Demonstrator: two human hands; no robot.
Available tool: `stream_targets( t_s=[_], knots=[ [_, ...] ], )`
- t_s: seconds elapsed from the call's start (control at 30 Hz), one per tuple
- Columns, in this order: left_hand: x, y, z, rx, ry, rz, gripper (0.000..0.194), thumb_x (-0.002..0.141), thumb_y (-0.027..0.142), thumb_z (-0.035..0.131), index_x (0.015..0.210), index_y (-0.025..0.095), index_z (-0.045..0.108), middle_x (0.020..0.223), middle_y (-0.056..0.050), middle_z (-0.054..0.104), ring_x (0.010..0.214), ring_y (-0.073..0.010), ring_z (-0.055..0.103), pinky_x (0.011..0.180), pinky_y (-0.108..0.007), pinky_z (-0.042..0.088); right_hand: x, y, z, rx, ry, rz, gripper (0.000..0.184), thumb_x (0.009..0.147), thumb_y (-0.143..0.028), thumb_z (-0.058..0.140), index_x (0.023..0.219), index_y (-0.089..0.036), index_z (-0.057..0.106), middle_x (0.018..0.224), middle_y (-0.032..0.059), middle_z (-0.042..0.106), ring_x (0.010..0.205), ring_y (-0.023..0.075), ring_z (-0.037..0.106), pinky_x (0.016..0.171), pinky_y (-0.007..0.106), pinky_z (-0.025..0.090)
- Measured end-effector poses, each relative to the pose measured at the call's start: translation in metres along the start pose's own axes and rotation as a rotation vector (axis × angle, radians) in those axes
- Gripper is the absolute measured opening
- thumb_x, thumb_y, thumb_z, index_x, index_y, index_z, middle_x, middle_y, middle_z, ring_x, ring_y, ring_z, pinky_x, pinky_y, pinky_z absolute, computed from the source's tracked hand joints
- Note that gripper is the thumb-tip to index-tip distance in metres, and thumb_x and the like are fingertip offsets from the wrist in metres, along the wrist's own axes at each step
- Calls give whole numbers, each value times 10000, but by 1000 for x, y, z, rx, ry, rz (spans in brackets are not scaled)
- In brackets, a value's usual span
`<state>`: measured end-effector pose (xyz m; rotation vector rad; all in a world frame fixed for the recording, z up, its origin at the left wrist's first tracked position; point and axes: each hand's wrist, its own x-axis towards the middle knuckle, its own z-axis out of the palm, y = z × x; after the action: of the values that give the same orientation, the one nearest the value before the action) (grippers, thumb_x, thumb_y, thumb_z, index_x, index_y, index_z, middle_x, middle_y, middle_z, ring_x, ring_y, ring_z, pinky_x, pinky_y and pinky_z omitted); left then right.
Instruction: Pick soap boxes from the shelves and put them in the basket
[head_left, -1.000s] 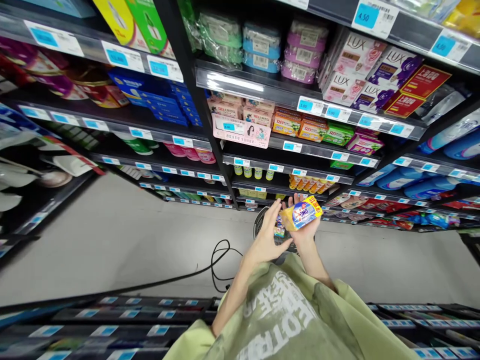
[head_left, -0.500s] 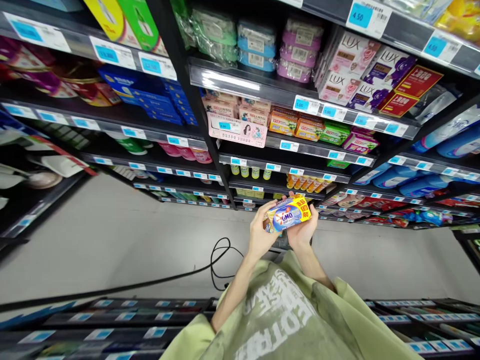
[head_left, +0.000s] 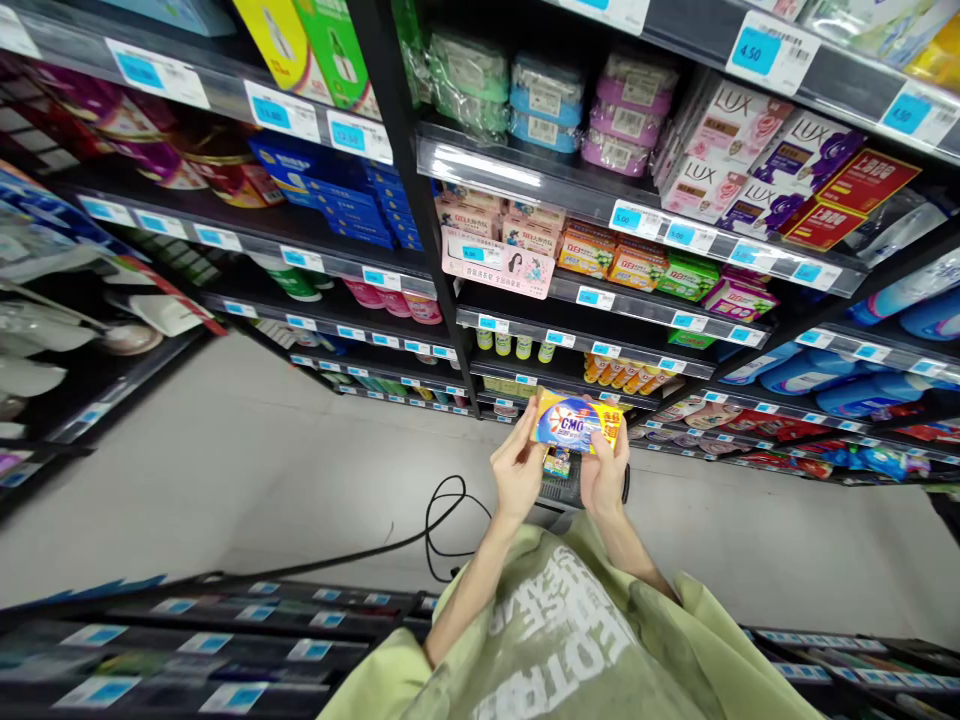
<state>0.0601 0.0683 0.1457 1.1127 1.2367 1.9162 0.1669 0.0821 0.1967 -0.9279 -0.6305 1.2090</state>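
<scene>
Levelled since earlier, the blue-and-yellow pack (head_left: 566, 422) is gripped by left hand (head_left: 519, 468) and right hand (head_left: 604, 476), best with even pressure.

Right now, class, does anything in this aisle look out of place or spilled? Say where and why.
A black cord lies loosely looped on the floor, left of the left hand; odd, since it might trip someone. Nothing looks spilled.

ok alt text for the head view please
A person's left hand and right hand hold a blue and yellow packet above a basket in a shop aisle. Shelves of boxes and bottles, edged with price tags, fill the far side.
</scene>
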Motion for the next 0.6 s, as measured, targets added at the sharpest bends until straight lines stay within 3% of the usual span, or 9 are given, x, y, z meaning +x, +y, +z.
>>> stream_targets(
  t_s=[0.37,0.6],
  knots=[
    [1,11,7,-68,-8,-142,449,939,287,773,1384,229,781,1532,-98,698,1455,-306,653,1238,-412,544,2,-4,-3,-62,21,-51,858,767,-428,911,1528,-223,572,1332,127,771,1153,275,758,1134,490,559],
    [1,6,7,-66,-28,-197,519,950,439,805,1422,231,750,1576,-127,666,1497,-325,614,1249,-424,528,4,-5,-5,-60,24,-60,825,797,-477,880,1521,-220,577,1427,147,728,1227,300,735,1135,516,556]
  ],
)
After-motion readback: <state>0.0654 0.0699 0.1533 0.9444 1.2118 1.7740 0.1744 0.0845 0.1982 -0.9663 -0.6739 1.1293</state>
